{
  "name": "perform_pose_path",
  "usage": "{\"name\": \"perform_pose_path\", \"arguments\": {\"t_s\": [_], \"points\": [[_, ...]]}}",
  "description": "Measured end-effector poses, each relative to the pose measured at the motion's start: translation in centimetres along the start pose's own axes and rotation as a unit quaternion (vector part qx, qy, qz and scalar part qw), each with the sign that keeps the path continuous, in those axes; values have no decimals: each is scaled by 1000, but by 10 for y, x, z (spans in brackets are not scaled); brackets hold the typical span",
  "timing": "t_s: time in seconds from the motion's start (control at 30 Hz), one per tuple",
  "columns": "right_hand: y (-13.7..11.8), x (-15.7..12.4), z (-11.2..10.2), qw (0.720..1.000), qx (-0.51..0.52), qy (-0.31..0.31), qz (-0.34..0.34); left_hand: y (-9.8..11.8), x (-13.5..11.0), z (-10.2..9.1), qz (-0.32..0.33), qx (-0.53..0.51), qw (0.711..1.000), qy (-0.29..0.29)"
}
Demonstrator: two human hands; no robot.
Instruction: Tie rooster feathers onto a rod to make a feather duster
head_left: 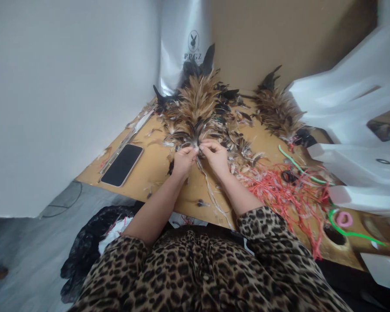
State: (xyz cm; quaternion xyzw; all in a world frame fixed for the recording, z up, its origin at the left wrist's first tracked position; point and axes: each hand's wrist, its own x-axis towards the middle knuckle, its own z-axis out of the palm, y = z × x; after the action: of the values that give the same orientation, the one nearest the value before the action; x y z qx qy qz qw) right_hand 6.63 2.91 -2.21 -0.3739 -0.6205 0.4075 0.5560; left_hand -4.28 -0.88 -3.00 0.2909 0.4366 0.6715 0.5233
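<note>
My left hand (184, 161) and my right hand (215, 157) meet at the near end of a long bundle of brown feathers (198, 102) on the table. Thumb and fingers of both hands are pinched together there, with the tips nearly touching. A small feather (195, 139) stands up between them, its base hidden by my fingertips. From below my hands a pale string (211, 195) trails to the table's front edge. Loose feathers (240, 141) lie around the bundle, mostly on its right.
A phone (122, 165) lies at left on the table (156, 173). To the right are another feather bundle (276, 108), a tangle of red strings (289, 190), a green strip (354, 234) and white foam pieces (347, 164). A black bag (84, 247) sits below the left edge.
</note>
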Motion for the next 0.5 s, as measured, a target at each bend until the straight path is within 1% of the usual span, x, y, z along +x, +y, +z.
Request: {"name": "perform_pose_path", "arguments": {"t_s": [0.1, 0.2, 0.3, 0.37, 0.43, 0.5], "points": [[-3, 1, 0, 1000, -13, 13, 14, 0, -1, 1, 2, 10, 1000, 4], [-10, 3, -2, 998, 41, 27, 41, 0, 0, 1, 5, 18, 1000, 4], [-21, 9, -7, 993, 84, 68, 55, -1, 0, 0, 7, 33, 999, 6], [-27, 15, -11, 989, 96, 82, 78, -2, 0, 1, 3, 48, 999, 11], [-32, 22, -12, 986, 106, 75, 105, -4, -1, 1, 2, 63, 998, 14], [-35, 28, -11, 983, 118, 56, 127, -5, -1, 2, 6, 72, 997, 12]]}}
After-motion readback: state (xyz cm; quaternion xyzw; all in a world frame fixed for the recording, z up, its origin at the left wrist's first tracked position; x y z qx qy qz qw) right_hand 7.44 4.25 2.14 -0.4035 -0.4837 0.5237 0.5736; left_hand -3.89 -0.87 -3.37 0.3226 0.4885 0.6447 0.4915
